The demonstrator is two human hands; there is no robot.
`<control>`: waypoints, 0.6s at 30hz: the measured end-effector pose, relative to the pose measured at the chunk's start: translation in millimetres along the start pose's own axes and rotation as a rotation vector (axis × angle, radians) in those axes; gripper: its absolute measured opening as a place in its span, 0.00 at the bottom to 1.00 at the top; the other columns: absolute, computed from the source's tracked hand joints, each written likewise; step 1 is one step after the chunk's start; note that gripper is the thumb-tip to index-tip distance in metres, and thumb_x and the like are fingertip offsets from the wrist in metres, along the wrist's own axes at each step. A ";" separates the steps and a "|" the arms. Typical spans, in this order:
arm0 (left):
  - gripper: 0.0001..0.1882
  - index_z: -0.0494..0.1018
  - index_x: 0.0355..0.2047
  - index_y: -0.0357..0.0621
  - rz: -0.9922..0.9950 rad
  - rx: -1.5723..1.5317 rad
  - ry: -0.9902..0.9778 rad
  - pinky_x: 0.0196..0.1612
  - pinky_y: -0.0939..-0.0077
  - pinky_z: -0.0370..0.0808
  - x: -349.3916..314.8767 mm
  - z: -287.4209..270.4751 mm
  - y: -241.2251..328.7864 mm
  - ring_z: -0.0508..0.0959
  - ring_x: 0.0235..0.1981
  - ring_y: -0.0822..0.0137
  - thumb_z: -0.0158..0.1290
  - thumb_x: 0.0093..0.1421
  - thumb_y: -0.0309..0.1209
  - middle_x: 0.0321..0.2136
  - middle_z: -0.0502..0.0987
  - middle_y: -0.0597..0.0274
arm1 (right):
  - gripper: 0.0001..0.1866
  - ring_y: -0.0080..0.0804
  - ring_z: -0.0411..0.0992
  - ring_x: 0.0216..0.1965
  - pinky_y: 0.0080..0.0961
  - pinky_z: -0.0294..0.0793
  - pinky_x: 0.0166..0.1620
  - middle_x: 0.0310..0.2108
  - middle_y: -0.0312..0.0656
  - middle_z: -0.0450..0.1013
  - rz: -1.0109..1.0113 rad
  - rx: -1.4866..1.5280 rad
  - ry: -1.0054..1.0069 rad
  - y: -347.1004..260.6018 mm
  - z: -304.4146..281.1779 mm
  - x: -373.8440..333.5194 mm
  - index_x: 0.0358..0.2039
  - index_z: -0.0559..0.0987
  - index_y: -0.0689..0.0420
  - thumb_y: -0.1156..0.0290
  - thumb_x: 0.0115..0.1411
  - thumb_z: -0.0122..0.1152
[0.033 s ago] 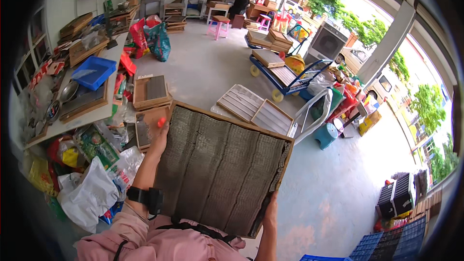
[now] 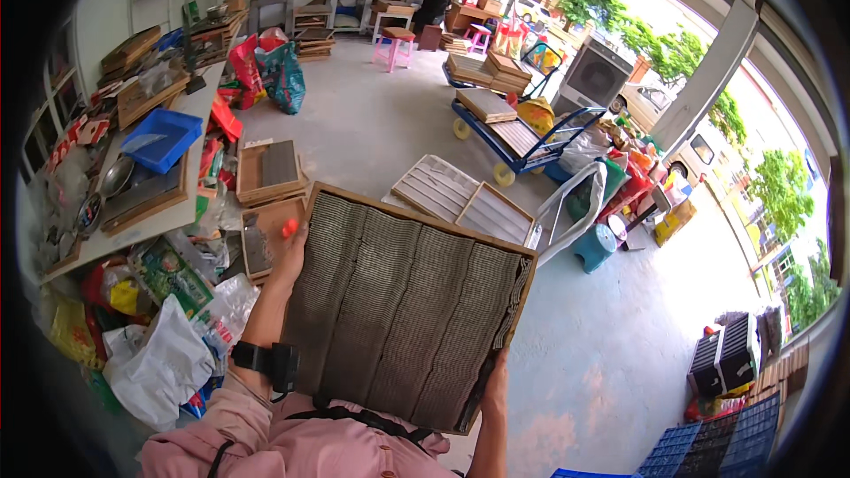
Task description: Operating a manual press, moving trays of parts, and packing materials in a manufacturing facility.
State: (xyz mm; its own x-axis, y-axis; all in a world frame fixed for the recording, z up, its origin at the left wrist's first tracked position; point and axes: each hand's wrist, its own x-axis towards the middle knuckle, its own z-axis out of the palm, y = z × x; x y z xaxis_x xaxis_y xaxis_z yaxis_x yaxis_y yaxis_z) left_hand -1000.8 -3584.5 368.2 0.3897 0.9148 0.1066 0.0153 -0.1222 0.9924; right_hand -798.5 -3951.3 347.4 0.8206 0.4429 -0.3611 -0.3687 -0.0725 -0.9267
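A shallow wooden-framed tray (image 2: 403,301) is held tilted in front of my body. Several side-by-side columns of thin, dark grey strips fill it, closely stacked; what they are made of I cannot tell. My left hand (image 2: 288,257) grips the upper left edge, with a small bright orange-red thing (image 2: 289,227) at its fingertip. Around the lower right edge is closed my right hand (image 2: 496,389), its fingers partly hidden behind the frame. A black band (image 2: 270,365) sits on my left wrist.
To the left, a cluttered table (image 2: 133,226) bears a blue tub (image 2: 164,139); plastic bags (image 2: 164,363) are heaped below. Wooden trays (image 2: 268,170) lie beside it, and pale trays (image 2: 460,199) ahead. A blue trolley (image 2: 522,155) carries more trays. Blue crates (image 2: 673,451) stand at lower right.
The room has shifted slightly left and up in the picture. My hands keep the same hold on the tray, which has hardly moved.
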 end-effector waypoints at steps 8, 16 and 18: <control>0.32 0.66 0.45 0.32 -0.152 0.000 0.200 0.52 0.73 0.57 196.0 111.5 26.2 0.64 0.49 0.64 0.38 0.58 0.53 0.47 0.66 0.52 | 0.35 0.29 0.64 0.39 0.24 0.63 0.43 0.37 0.41 0.68 -0.031 -0.048 -0.002 -116.5 88.5 234.0 0.42 0.68 0.68 0.44 0.59 0.33; 0.35 0.59 0.51 0.33 -0.436 0.177 0.247 0.54 0.73 0.55 361.4 127.7 57.5 0.60 0.53 0.61 0.33 0.59 0.55 0.52 0.61 0.51 | 0.36 0.30 0.63 0.37 0.25 0.62 0.42 0.36 0.43 0.67 -0.097 -0.242 -0.022 -160.8 198.2 433.3 0.40 0.70 0.69 0.42 0.58 0.34; 0.35 0.60 0.51 0.33 -0.477 0.123 0.305 0.54 0.73 0.55 418.5 99.9 -5.0 0.61 0.53 0.61 0.33 0.59 0.54 0.51 0.62 0.52 | 0.36 0.30 0.63 0.37 0.24 0.62 0.43 0.35 0.42 0.68 -0.108 -0.255 -0.160 -165.9 237.8 482.8 0.39 0.70 0.69 0.42 0.58 0.34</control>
State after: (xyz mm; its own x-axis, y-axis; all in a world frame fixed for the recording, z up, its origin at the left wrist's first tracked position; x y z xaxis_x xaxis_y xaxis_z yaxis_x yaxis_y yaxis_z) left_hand -745.9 -3239.6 401.7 0.0303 0.9472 -0.3193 0.2381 0.3034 0.9226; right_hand -445.0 -3512.9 351.4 0.7623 0.5938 -0.2574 -0.1454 -0.2304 -0.9622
